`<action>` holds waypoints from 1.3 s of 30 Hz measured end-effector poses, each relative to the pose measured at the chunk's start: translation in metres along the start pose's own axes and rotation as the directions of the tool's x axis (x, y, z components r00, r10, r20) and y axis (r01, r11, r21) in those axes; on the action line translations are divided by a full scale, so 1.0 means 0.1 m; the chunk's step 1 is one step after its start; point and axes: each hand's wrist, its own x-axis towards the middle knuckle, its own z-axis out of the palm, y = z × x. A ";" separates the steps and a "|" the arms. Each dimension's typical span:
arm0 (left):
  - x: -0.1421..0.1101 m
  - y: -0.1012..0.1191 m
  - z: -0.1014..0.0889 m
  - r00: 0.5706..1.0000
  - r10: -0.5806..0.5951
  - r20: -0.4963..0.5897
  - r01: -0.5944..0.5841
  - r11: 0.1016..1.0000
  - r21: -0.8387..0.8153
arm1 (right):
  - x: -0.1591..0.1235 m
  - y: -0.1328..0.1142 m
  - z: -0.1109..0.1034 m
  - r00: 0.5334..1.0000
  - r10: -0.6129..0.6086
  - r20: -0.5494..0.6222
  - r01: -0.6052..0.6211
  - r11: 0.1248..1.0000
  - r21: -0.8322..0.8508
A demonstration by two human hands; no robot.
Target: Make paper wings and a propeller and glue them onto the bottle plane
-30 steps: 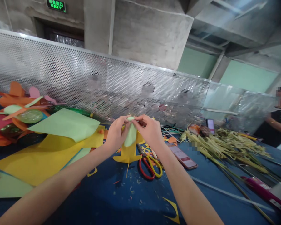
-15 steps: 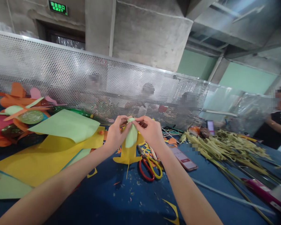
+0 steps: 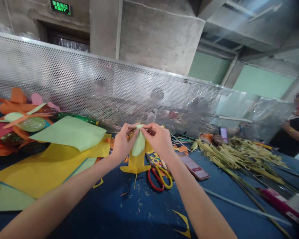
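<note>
Pinched at its top edge between both hands is a pale green paper piece [image 3: 139,146], elongated and rounded at its lower end. My left hand [image 3: 125,139] is closed on its left side, thumb and fingers together. On the other side my right hand [image 3: 158,137] grips the same edge, its fingertips close to the left ones. A yellow paper cutout [image 3: 136,164] with flared lower points and a thin stem lies just behind and below the green piece. Scissors [image 3: 161,179] with one red and one yellow handle rest beside my right wrist.
Green sheet [image 3: 72,132] and yellow sheet [image 3: 35,172] lie left, near colourful paper-decorated bottles [image 3: 22,126]. A phone [image 3: 195,167], dried husks [image 3: 234,152] and a magenta object [image 3: 281,202] are right. A perforated metal panel [image 3: 139,86] stands behind. Another person [image 3: 291,132] is far right.
The fingers have shifted slightly at the top of the green paper, where less of its edge shows above them. Otherwise the hands and table things stay nearly the same.
</note>
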 end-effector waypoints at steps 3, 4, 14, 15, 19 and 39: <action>0.00 -0.01 0.00 1.000 0.011 -0.004 -0.011 0.999 0.038 | -0.01 -0.02 0.03 1.000 -0.009 0.004 0.010 0.999 -0.045; 0.00 -0.01 -0.01 1.000 0.018 -0.007 -0.018 0.998 0.055 | -0.02 -0.03 0.04 1.000 -0.010 -0.003 0.010 0.998 -0.060; 0.02 -0.04 -0.02 0.999 0.045 -0.018 -0.042 0.993 0.107 | -0.04 -0.05 0.12 0.999 -0.017 -0.027 0.016 0.999 -0.035; 0.02 -0.03 -0.02 0.999 0.043 -0.016 -0.041 0.994 0.104 | -0.04 -0.04 0.12 0.999 -0.014 -0.029 0.013 1.000 -0.021; 0.03 -0.02 -0.02 0.999 0.041 -0.010 -0.039 0.995 0.088 | -0.05 -0.02 0.13 0.999 -0.001 -0.042 0.003 0.999 0.039; 0.01 -0.08 -0.02 0.997 0.069 -0.034 -0.065 0.992 0.106 | -0.07 0.00 0.20 0.989 -0.088 -0.122 0.084 0.996 -0.037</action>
